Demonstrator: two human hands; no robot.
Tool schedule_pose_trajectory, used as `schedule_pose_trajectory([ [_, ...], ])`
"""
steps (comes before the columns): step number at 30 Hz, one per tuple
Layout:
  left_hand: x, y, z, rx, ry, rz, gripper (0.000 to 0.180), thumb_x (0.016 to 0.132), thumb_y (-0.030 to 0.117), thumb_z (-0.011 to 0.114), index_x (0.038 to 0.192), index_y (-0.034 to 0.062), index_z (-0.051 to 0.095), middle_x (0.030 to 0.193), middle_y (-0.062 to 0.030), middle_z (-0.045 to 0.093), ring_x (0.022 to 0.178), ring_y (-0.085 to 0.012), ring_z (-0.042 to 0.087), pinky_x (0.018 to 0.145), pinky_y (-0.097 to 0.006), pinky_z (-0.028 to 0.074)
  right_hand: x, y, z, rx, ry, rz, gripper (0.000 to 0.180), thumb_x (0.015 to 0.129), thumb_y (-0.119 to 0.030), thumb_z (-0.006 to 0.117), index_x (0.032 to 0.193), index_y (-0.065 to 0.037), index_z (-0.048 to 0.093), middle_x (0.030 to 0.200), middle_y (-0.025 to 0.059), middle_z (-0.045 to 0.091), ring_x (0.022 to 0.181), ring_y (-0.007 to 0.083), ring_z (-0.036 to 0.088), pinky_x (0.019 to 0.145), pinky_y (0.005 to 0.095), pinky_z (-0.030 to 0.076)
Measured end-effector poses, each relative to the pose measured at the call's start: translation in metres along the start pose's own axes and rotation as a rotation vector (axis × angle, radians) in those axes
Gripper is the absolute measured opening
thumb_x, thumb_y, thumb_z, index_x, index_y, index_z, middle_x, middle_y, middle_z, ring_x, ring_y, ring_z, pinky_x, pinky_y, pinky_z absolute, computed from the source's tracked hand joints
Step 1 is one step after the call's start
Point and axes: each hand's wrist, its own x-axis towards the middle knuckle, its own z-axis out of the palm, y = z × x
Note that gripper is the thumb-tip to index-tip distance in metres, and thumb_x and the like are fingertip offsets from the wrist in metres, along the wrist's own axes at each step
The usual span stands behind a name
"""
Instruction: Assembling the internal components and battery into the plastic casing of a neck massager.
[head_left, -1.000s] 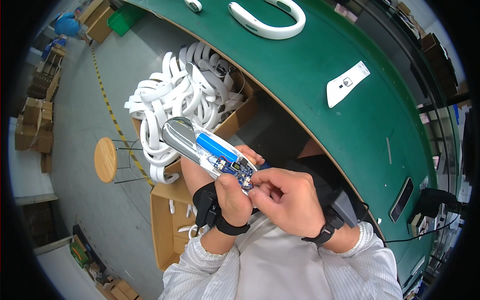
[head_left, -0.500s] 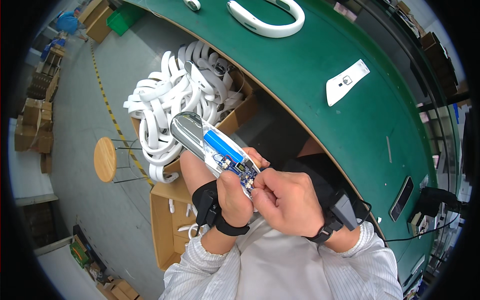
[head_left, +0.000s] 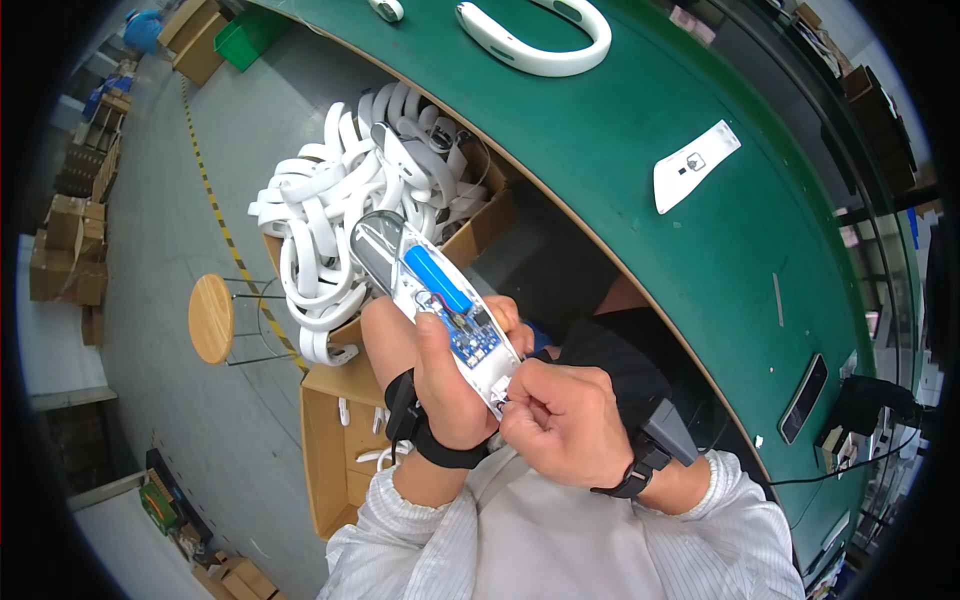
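My left hand (head_left: pixel 447 392) is closed around an open white device housing (head_left: pixel 486 376), thumb on the near side and fingers beyond the far edge. Inside the housing lie a blue cylindrical battery (head_left: pixel 438 279) and a blue circuit board (head_left: pixel 472 342) with thin wires. A glossy clear-and-grey end part (head_left: pixel 378 242) forms the housing's far tip. At the end nearest me, my right hand (head_left: pixel 572 425) pinches with thumb and forefinger. Those fingers hide what they hold, beside a small white piece at the housing's tip.
A carton (head_left: pixel 480 232) heaped with white curved neckband shells (head_left: pixel 318 190) stands left of the green table (head_left: pixel 640 110). Another carton (head_left: pixel 325 470) holds small white parts. On the table lie a neckband device (head_left: pixel 540 62), a white label card (head_left: pixel 695 165) and a phone (head_left: pixel 803 398). A stool (head_left: pixel 210 318) stands left.
The housing has tilted so more of its board and near end shows. My right hand has moved slightly down, from over the board to the housing's near tip.
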Motion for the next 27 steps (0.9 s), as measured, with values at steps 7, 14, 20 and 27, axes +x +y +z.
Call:
schedule_pose_trajectory([
  [7, 0.002, 0.012, 0.006, 0.081, 0.04, 0.004, 0.072, 0.101, 0.065, 0.025, 0.088, 0.0015, 0.057, 0.091, -0.0101, 0.054, 0.068, -0.0196, 0.049, 0.071, -0.037, 0.046, -0.001, -0.001, -0.002, 0.106, 0.081, 0.029, 0.01, 0.078, 0.0, 0.069, 0.078, -0.004, 0.06, 0.053, 0.001, 0.048, 0.046, 0.0093, 0.047, 0.046, 0.0262, 0.039],
  [14, 0.002, 0.022, 0.01, -0.182, 0.039, -0.279, 0.071, 0.099, 0.068, 0.033, 0.087, 0.0036, 0.06, 0.092, -0.0081, 0.057, 0.072, -0.0187, 0.051, 0.069, -0.033, 0.047, 0.002, -0.007, -0.006, 0.17, 0.081, 0.063, 0.009, 0.08, -0.002, 0.071, 0.079, -0.002, 0.061, 0.051, 0.0001, 0.046, 0.045, 0.0076, 0.045, 0.047, 0.0247, 0.038],
  [20, 0.006, 0.022, 0.005, -0.321, 0.104, -0.407, 0.067, 0.097, 0.068, 0.04, 0.09, 0.0054, 0.061, 0.094, -0.0089, 0.063, 0.078, -0.0188, 0.062, 0.068, -0.035, 0.054, 0.01, -0.008, -0.01, 0.376, 0.002, 0.231, 0.01, 0.083, -0.007, 0.072, 0.081, -0.002, 0.063, 0.053, -0.002, 0.049, 0.05, 0.0043, 0.044, 0.049, 0.0237, 0.038],
  [27, 0.007, 0.022, 0.009, -0.344, 0.136, -0.465, 0.069, 0.096, 0.071, 0.039, 0.093, 0.0058, 0.062, 0.095, -0.0085, 0.064, 0.08, -0.02, 0.062, 0.07, -0.035, 0.054, 0.013, -0.01, -0.013, 0.419, 0.005, 0.26, 0.011, 0.084, -0.007, 0.072, 0.081, -0.001, 0.063, 0.054, -0.0041, 0.046, 0.051, 0.0025, 0.04, 0.05, 0.0227, 0.035],
])
